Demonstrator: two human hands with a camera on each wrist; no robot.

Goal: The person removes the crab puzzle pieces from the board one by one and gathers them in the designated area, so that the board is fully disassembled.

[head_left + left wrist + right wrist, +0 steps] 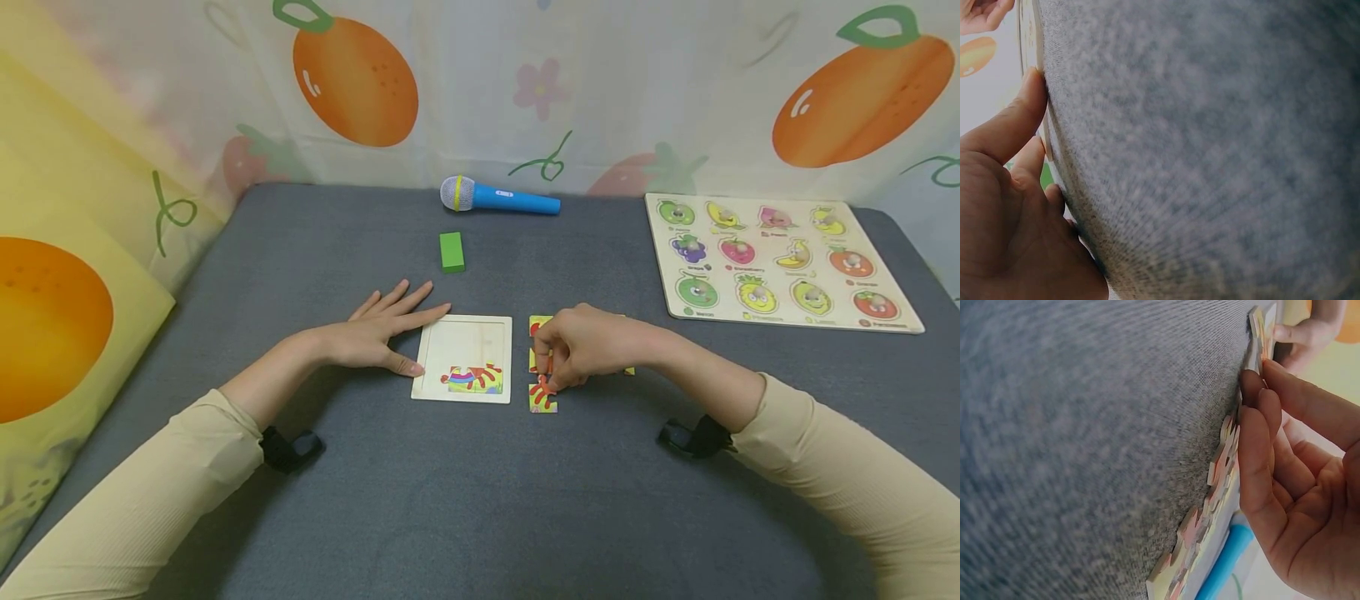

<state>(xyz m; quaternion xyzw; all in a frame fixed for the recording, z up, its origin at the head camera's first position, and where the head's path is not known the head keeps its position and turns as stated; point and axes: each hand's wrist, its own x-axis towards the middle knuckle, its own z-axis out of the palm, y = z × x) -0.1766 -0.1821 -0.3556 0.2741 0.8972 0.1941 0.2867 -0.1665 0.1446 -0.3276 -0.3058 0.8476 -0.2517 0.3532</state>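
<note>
A square wooden puzzle tray (pixel 465 333) lies in front of me, with joined pieces (pixel 476 379) of a colourful picture along its lower edge. My left hand (pixel 371 333) rests beside it with the fingers spread, thumb and index fingertip at the tray's left rim. To the right of the tray, my right hand (pixel 588 346) pinches a puzzle piece (pixel 1252 357) between thumb and fingertips, and most of that piece is hidden. Just under those fingertips shows a yellow and red puzzle piece (pixel 543 400). Several more loose pieces (pixel 1191 528) lie beneath and beyond the right hand, partly covered by it.
Behind the tray stands a green block (pixel 452 252), and farther back lies a blue toy microphone (pixel 510 198). A fruit puzzle board (pixel 780 267) occupies the back right of the grey table (pixel 465 500). A fruit-print curtain (pixel 480 83) hangs along the rear edge.
</note>
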